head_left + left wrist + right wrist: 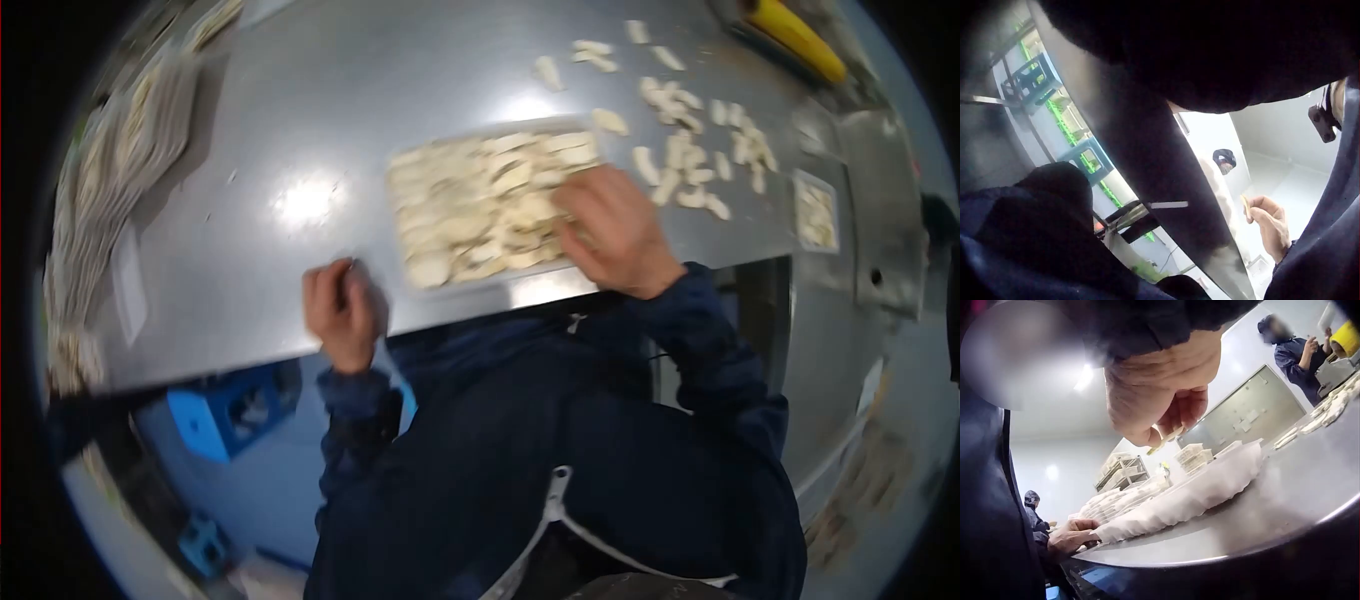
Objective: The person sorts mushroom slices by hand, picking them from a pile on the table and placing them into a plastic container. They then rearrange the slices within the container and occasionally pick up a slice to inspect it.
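A shallow tray [393,205] filled with rows of pale, flat slices [465,225] lies on the metal table near its front edge. Over the tray's right end, my right hand [615,230] pinches one pale slice [1165,441] between thumb and fingers; the left wrist view also shows it, held edge-on. My left hand [342,312] rests at the table's front edge, left of the tray, its fingers loosely curled with nothing visible in them. From the right wrist, the tray appears side-on with a wavy white liner [1185,503].
Loose pale slices [685,150] lie scattered on the table [300,110] at the back right. Stacked trays [150,140] line the left end. A small filled container [815,212] stands far right, near a yellow object [795,38]. Another person [1297,359] works across the table.
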Action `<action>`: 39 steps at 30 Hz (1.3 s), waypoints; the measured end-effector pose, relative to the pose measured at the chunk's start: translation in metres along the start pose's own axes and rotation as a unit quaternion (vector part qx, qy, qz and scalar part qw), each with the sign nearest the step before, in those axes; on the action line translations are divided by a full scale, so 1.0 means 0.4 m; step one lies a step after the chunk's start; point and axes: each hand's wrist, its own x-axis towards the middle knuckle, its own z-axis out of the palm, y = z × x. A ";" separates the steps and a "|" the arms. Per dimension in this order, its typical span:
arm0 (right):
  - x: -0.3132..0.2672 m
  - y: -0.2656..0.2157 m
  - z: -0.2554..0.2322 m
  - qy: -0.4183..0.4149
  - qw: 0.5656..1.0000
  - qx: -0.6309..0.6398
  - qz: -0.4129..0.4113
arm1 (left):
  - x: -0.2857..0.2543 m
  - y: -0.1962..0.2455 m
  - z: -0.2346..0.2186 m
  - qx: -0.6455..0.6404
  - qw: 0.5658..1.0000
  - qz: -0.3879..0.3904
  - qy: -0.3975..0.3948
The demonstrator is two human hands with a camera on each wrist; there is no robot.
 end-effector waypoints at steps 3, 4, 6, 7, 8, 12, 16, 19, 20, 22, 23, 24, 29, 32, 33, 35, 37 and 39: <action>0.026 -0.036 0.060 -0.033 0.999 0.015 -0.009 | 0.003 0.025 -0.011 0.003 0.998 -0.064 0.012; 0.021 -0.038 0.054 -0.039 0.999 0.016 -0.008 | 0.005 0.044 -0.009 -0.003 0.996 -0.090 0.002; 0.030 -0.061 0.077 -0.050 0.998 0.034 -0.014 | -0.003 0.026 -0.007 -0.003 0.997 -0.070 0.011; 0.032 -0.066 0.084 -0.054 0.998 0.038 -0.019 | -0.003 0.028 -0.005 -0.005 0.997 -0.072 0.011; 0.034 -0.069 0.091 -0.057 0.997 0.041 -0.024 | 0.000 0.029 -0.004 -0.008 0.997 -0.072 0.012; 0.039 -0.076 0.114 -0.057 0.996 0.054 -0.039 | 0.003 0.037 -0.005 0.000 0.997 -0.082 0.003; 0.050 -0.084 0.125 -0.063 0.996 0.048 -0.048 | 0.003 0.028 0.002 0.004 0.998 -0.045 0.032; 0.053 -0.083 0.135 -0.069 0.996 0.038 -0.047 | 0.006 0.030 0.002 0.009 0.998 -0.052 0.028; 0.053 -0.081 0.138 -0.069 0.996 0.037 -0.047 | 0.006 0.030 0.002 0.009 0.998 -0.053 0.030; 0.052 -0.080 0.140 -0.075 0.996 0.036 -0.044 | 0.005 0.028 0.003 0.010 0.998 -0.052 0.030; 0.051 -0.079 0.138 -0.082 0.995 0.037 -0.041 | 0.005 0.027 0.003 0.010 0.998 -0.050 0.030; 0.049 -0.079 0.136 -0.088 0.995 0.038 -0.038 | 0.005 0.027 0.002 0.011 0.998 -0.048 0.030; 0.042 -0.076 0.136 -0.106 0.993 0.048 -0.025 | 0.003 0.028 0.001 0.010 0.998 -0.059 0.016; 0.042 -0.074 0.143 -0.092 0.994 0.046 -0.028 | 0.002 0.032 -0.003 0.011 0.997 -0.078 0.003; 0.043 -0.073 0.146 -0.084 0.995 0.043 -0.030 | 0.003 0.034 -0.004 0.011 0.996 -0.085 -0.001; 0.044 -0.073 0.141 -0.082 0.996 0.037 -0.020 | 0.005 0.040 -0.005 0.007 0.996 -0.085 0.003; 0.040 -0.069 0.128 -0.077 0.997 0.022 -0.010 | 0.006 0.038 -0.005 -0.001 0.998 -0.067 0.003; 0.036 -0.058 0.083 -0.042 0.999 0.019 0.011 | 0.000 0.025 0.000 -0.005 0.999 -0.038 0.012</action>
